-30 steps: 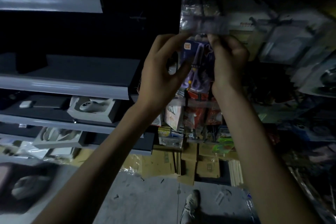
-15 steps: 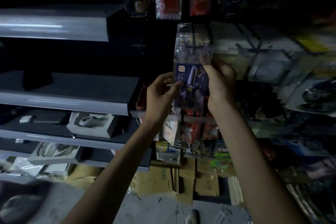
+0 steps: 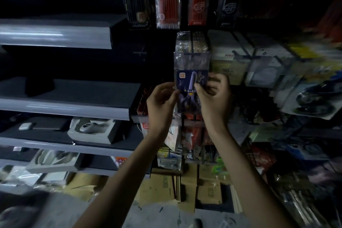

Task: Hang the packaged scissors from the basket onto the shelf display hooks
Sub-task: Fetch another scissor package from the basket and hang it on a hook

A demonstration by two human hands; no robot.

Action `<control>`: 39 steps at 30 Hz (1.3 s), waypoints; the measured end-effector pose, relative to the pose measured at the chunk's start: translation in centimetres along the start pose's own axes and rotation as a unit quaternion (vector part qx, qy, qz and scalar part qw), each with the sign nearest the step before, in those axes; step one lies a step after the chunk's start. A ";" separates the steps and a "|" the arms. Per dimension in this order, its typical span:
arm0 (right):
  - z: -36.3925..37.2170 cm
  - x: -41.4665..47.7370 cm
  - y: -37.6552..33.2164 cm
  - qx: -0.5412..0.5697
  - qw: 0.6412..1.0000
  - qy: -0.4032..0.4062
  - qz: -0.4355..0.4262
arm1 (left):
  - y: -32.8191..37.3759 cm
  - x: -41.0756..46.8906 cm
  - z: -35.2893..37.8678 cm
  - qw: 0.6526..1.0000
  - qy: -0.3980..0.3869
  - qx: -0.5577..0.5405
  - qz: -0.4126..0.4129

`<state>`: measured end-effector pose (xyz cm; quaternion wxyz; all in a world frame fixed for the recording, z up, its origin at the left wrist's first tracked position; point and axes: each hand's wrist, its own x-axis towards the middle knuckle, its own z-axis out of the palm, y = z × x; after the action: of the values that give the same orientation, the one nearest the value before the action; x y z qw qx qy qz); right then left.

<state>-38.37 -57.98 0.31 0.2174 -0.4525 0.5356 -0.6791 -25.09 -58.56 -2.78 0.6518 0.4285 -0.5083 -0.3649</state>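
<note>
The left grip [image 3: 162, 102] and right grip [image 3: 214, 96] pinch the packaged scissors [image 3: 191, 81] (upright, blade tip pointing up) by its side edges; it stands between them, rising above.

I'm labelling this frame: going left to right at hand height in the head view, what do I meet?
grey shelf → left hand → packaged scissors → right hand → blurred pack with a dark round item

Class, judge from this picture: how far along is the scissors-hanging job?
Done: other packs already hang behind. In hand: left hand and right hand pinch one scissors pack; whether its top is hooked is unclear. Left: release it; the basket is out of view.
</note>
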 end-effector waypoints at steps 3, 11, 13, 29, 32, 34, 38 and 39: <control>0.1 -0.5 0.3 -0.037 0.999 0.005 -0.015 | -0.5 -0.3 0.3 1.000 0.014 0.003 0.008; 0.8 1.0 0.8 -0.050 0.999 0.010 -0.008 | -0.6 1.6 1.5 0.997 0.059 -0.040 -0.016; 1.2 1.6 1.0 -0.050 0.999 0.015 -0.014 | -0.6 2.2 1.8 0.997 0.069 -0.038 -0.014; 1.7 0.9 4.6 -0.095 0.995 0.015 -0.016 | -4.3 2.5 1.9 0.997 0.073 0.014 -0.023; 1.6 0.0 5.0 -0.103 0.995 -0.003 0.004 | -4.9 2.0 1.7 0.998 0.058 0.022 -0.025; 1.6 -0.2 5.3 -0.106 0.994 -0.015 0.011 | -5.1 1.8 1.7 0.999 0.031 0.026 -0.031; 2.0 0.1 5.5 -0.098 0.995 -0.013 0.034 | -5.2 1.9 1.7 0.999 0.018 0.016 -0.044; 2.1 0.3 5.5 -0.095 0.995 -0.011 0.036 | -5.2 2.0 1.8 0.999 0.017 0.015 -0.043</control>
<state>-37.77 -61.16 -4.62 0.2039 -0.4586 0.6111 -0.6122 -26.57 -62.60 -6.69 0.6376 0.4657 -0.4836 -0.3777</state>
